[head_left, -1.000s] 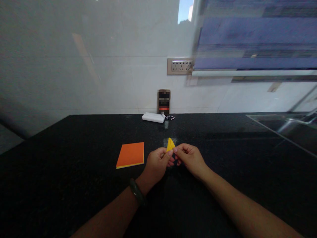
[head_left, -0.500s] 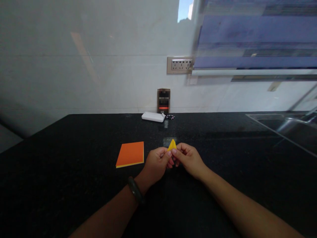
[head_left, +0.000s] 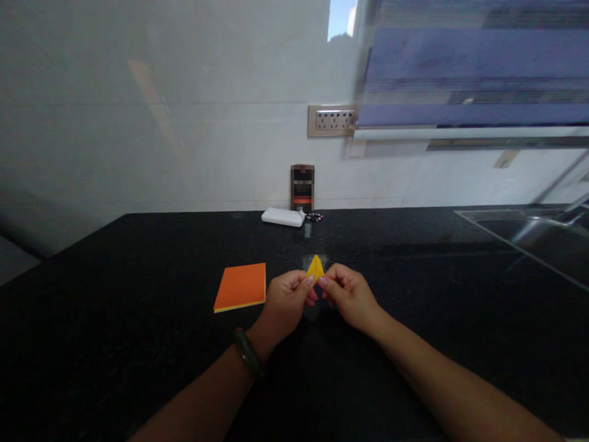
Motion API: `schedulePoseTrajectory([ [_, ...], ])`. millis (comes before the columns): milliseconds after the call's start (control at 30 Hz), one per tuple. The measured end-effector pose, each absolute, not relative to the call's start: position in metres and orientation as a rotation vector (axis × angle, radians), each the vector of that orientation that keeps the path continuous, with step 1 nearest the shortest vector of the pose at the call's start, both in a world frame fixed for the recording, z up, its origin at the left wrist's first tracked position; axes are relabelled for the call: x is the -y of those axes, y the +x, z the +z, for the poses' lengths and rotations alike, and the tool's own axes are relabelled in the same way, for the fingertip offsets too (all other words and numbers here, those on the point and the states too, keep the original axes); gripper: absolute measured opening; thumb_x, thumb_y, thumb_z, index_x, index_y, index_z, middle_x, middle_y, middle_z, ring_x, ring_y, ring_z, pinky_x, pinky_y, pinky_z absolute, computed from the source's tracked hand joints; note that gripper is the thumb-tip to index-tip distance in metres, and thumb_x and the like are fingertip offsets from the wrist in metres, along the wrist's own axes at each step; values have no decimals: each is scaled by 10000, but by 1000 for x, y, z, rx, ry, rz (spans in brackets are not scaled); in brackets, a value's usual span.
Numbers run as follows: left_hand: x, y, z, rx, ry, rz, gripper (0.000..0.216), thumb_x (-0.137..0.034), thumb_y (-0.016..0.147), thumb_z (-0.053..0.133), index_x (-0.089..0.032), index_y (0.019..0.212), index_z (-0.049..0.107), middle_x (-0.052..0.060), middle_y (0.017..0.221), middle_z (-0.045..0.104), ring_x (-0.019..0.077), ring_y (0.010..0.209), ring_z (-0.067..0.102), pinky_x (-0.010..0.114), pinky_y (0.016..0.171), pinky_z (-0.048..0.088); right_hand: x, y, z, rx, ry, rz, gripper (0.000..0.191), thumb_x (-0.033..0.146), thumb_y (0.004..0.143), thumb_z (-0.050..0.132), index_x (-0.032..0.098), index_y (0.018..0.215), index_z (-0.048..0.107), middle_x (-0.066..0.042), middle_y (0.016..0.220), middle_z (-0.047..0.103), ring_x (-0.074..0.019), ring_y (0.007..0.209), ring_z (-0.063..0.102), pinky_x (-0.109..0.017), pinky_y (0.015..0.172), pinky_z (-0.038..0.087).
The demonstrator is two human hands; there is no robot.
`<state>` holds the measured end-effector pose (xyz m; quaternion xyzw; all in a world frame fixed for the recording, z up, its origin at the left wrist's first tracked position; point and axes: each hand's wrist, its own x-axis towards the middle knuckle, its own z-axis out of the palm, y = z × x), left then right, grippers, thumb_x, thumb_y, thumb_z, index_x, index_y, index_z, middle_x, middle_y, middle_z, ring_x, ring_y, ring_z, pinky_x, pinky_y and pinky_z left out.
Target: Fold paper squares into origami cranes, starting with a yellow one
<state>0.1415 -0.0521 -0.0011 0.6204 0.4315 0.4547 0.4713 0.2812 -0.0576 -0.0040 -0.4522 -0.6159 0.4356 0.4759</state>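
A small folded yellow paper point(head_left: 315, 267) points upward above the black counter, a crease running down its middle. My left hand point(head_left: 288, 299) pinches its lower left corner between thumb and fingers. On the other side, my right hand point(head_left: 348, 296) grips the lower right corner the same way. Both thumbs cover part of the paper's bottom edge. Left of my left hand lies a stack of square paper point(head_left: 241, 286), orange on top with a yellow edge beneath. A dark bangle point(head_left: 249, 354) circles my left wrist.
By the wall a phone point(head_left: 302, 187) with a blurred screen stands upright behind a white power bank point(head_left: 283, 217) with a beaded strap point(head_left: 314, 217). A sink point(head_left: 543, 239) is set into the black counter point(head_left: 138, 356) at right. A socket panel point(head_left: 330, 120) is on the wall.
The thumbs have drawn slightly apart and more of the yellow paper's creased face shows. Both hands keep their pinch. The whole view has shifted slightly.
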Motion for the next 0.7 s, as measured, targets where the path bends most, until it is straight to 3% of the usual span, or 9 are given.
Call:
schedulePoseTrajectory([
  [167,50,141,0,-1052,1489,1110,225,-305,752,511,-129,637,593,4,547,577,100,501,539,206,495,431,58,281,-2,1452,-1103,999,209,339,711,585,156,627,530,34,514,510,-64,431,434,-193,426,334],
  [333,48,137,-4,-1089,1762,1138,197,-267,763,509,-156,687,652,6,601,617,105,549,548,204,523,429,53,282,0,1169,-973,1495,332,494,753,490,163,743,522,18,536,564,-63,369,462,-191,376,373],
  [467,48,135,-7,-1050,1960,1204,177,-229,759,520,-214,820,686,11,713,660,121,672,576,229,652,444,52,285,1,1022,-925,1685,255,389,708,597,144,719,529,23,526,561,-44,363,462,-170,379,400],
  [633,46,140,-9,-1047,1545,1193,319,-216,711,557,-163,1023,597,5,664,636,121,615,583,238,599,462,49,287,-1,1052,-947,1500,236,277,624,675,152,779,548,30,593,573,-60,462,504,-184,445,419],
  [700,45,142,-9,-1055,1392,1147,266,-274,732,533,-134,948,601,1,610,611,112,554,571,230,544,457,49,286,-5,1160,-1002,1320,234,278,640,658,167,815,548,41,571,553,-72,474,495,-203,468,411],
])
